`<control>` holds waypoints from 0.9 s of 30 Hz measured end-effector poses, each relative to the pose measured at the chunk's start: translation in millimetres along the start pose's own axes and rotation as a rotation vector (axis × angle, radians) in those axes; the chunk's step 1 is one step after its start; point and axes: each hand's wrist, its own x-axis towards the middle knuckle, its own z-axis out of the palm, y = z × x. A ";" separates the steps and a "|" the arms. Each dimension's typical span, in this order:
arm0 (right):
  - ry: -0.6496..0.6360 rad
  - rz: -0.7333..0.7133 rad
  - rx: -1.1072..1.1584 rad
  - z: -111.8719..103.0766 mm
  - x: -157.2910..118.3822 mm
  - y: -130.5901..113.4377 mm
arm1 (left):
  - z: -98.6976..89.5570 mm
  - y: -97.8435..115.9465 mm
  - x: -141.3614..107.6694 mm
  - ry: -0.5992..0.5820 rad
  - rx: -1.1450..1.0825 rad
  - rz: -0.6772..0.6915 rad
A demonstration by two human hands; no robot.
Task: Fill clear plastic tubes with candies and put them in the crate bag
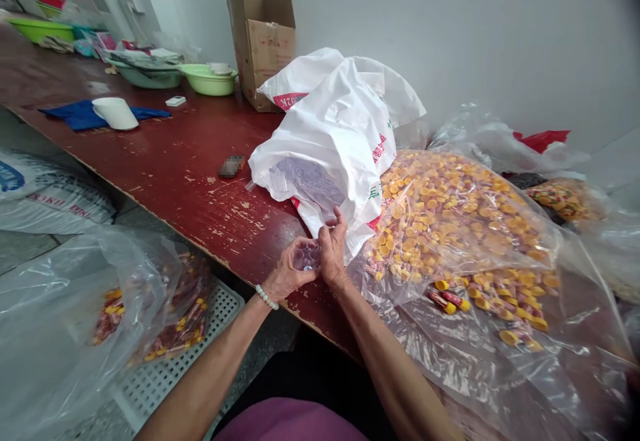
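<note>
My left hand [286,273] and my right hand [333,249] meet over the front edge of a worn red table [165,154]. Between them they hold a small clear plastic piece [306,256], see-through and hard to make out. Just behind my hands lies an open white plastic bag [340,127] with more clear plastic pieces showing in its mouth. To the right, a clear bag [450,214] holds several small items with yellow caps, and some lie loose [500,297] on clear plastic sheeting. A pale bead bracelet is on my left wrist.
A clear bag of red and yellow items [150,307] rests on a white slatted crate [200,334] at lower left. An open cardboard box [263,37], green basins [210,79], a white cup [116,113] on blue cloth and a white sack [45,194] lie farther off.
</note>
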 end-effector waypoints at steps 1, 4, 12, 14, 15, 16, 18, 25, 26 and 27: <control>0.014 0.006 0.039 -1.0 -0.5 -4.7 | 2.2 0.5 -1.4 0.004 0.008 0.016; -0.011 -0.013 0.183 -3.3 -6.9 -18.0 | 9.7 1.0 -3.7 0.124 0.048 0.055; 0.018 -0.012 0.433 -29.1 -34.5 -46.4 | 22.6 6.6 -6.9 0.335 0.057 0.089; 0.019 -0.041 0.328 -58.7 -46.9 -47.3 | 23.0 7.3 -11.6 0.313 0.014 0.080; 0.015 -0.071 0.238 -77.8 -54.5 -45.1 | 22.9 7.0 -13.8 0.303 -0.001 0.076; 0.024 -0.092 0.132 -99.1 -62.8 -40.7 | 23.0 6.3 -15.8 0.293 -0.013 0.075; 0.104 -0.070 -0.098 -145.8 -80.2 -24.6 | 25.1 4.8 -19.9 0.256 -0.023 0.077; 0.210 0.183 -0.664 -257.4 -109.4 67.4 | 73.7 11.9 -46.2 -0.010 -0.025 0.036; 0.183 0.176 -0.649 -259.7 -109.3 75.2 | 82.9 12.4 -49.2 -0.040 -0.011 0.029; 0.165 0.171 -0.640 -259.4 -109.2 80.0 | 91.2 12.4 -51.4 -0.063 0.009 0.026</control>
